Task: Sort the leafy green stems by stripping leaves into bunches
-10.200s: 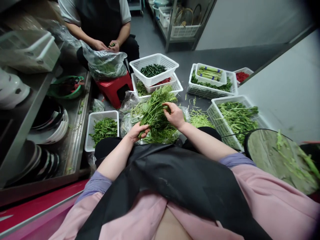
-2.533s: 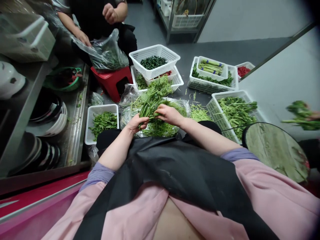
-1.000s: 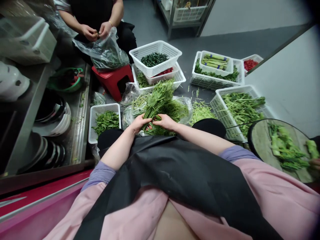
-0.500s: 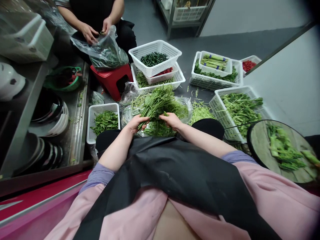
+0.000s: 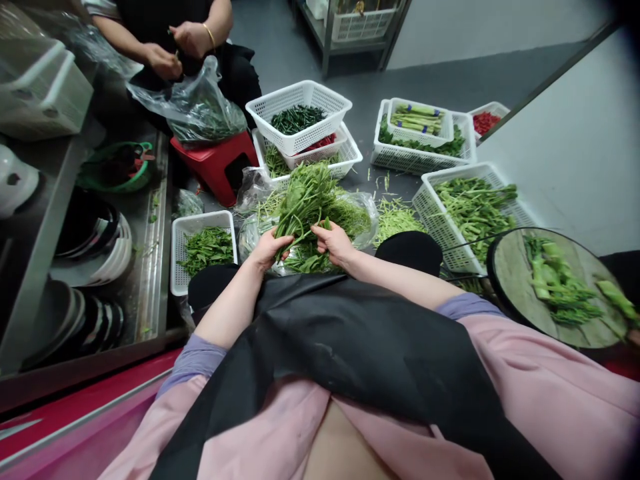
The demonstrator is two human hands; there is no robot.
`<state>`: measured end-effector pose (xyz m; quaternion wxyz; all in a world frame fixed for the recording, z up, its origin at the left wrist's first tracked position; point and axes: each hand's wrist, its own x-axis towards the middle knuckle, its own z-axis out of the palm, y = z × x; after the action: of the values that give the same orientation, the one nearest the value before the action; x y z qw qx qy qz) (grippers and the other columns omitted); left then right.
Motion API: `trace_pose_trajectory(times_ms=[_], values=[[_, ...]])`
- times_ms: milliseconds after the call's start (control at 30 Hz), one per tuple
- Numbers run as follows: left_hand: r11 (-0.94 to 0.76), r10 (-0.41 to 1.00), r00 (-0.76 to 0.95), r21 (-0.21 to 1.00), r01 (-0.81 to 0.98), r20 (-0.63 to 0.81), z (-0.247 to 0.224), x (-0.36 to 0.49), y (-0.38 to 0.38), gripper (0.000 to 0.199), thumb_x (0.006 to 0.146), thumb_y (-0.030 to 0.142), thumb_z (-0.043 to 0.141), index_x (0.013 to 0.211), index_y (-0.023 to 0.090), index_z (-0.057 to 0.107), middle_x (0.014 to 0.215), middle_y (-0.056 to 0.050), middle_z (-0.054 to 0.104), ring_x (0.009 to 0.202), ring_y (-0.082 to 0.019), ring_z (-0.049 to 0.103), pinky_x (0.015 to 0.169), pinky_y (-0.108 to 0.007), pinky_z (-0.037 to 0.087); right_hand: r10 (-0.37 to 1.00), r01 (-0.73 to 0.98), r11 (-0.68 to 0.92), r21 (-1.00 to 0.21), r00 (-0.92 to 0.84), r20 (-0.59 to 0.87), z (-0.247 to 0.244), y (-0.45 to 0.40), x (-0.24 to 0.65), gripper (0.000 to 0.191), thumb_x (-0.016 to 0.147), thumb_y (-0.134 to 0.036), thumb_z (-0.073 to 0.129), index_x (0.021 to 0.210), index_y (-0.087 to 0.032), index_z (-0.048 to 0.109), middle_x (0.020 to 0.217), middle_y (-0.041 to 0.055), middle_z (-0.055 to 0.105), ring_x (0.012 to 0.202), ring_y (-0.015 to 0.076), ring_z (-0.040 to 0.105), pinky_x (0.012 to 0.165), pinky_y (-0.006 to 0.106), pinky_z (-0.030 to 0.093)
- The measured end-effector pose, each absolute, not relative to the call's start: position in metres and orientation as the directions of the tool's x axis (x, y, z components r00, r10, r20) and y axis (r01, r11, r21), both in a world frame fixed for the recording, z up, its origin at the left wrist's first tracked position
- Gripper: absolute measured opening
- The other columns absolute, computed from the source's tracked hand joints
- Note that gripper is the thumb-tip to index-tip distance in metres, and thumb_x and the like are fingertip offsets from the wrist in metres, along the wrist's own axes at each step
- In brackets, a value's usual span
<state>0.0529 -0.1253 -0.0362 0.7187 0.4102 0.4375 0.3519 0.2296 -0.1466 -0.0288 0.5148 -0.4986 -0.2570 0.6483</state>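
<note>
A bunch of long-stemmed leafy greens [image 5: 306,193] is gripped near its stem ends by my left hand [image 5: 271,248], its leaves pointing away from me. My right hand [image 5: 334,243] is closed in a pinch on some green stems at the bunch's right side. Both hands are just beyond my black apron. Beneath them, a clear plastic bag [image 5: 370,217] lies spread with more greens on it. A white basket [image 5: 234,235] of cut leafy greens stands left of my left hand. Pale green trimmings [image 5: 397,220] are heaped on the floor to the right.
Stacked white baskets [image 5: 305,137] with green and red peppers stand ahead. Right are a basket of leafy stalks [image 5: 475,213] and a round wooden board [image 5: 510,280] with greens. A co-worker's hands [image 5: 185,50] are above a bag on a red stool [image 5: 215,160]. A metal shelf [image 5: 163,267] borders the left.
My right hand has moved slightly nearer the bunch, which stands more upright. The co-worker's hands have lifted off the bag. The whole view has shifted a little.
</note>
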Motion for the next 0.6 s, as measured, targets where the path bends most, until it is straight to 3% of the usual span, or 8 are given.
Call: trace_pose_trajectory(times_ms=[200,367,500,600], values=[[0.438,0.838,0.446,0.875,-0.205,-0.315,-0.028,0.054,-0.130,0.050,0.054,0.034,0.086,0.080,0.017,0.047,0.054,0.009,0.049,0.032,-0.003,0.039,0.034,-0.019,0.027,0.940,-0.426,-0.318,-0.847,-0.025,-0.341,-0.020,-0.149,0.231,0.043,0.060,-0.032,0.081,0.075,-0.022,0.041,0.048,-0.0139,0.035,0.036,0.0020,0.024,0.035,0.018,0.021],[0.488,0.778,0.536,0.852,-0.189,-0.327,-0.025,0.053,-0.133,0.049,0.055,0.035,0.086,0.081,0.016,0.050,0.050,0.009,0.046,0.030,-0.002,0.036,0.033,-0.017,0.023,0.898,-0.532,-0.414,-0.739,-0.105,-0.427,-0.009,-0.131,0.245,0.034,0.072,-0.024,0.072,0.070,-0.021,0.038,0.044,-0.0141,0.022,0.037,0.0028,0.017,0.036,0.018,0.018],[0.495,0.761,0.568,0.847,-0.195,-0.313,-0.024,0.051,-0.134,0.046,0.057,0.037,0.084,0.082,0.015,0.052,0.048,0.009,0.045,0.029,-0.002,0.034,0.033,-0.018,0.023,0.867,-0.596,-0.424,-0.682,-0.049,-0.496,-0.004,-0.114,0.263,0.039,0.080,-0.020,0.064,0.065,-0.021,0.029,0.043,-0.0125,0.019,0.038,0.0037,0.014,0.037,0.017,0.018],[0.492,0.794,0.518,0.837,-0.240,-0.318,-0.023,0.048,-0.134,0.044,0.059,0.038,0.082,0.078,0.016,0.049,0.048,0.009,0.044,0.030,-0.002,0.033,0.033,-0.017,0.022,0.885,-0.589,-0.393,-0.707,-0.033,-0.464,-0.004,-0.115,0.276,0.038,0.081,-0.023,0.065,0.065,-0.021,0.031,0.044,-0.0122,0.017,0.038,0.0048,0.014,0.037,0.018,0.019]])
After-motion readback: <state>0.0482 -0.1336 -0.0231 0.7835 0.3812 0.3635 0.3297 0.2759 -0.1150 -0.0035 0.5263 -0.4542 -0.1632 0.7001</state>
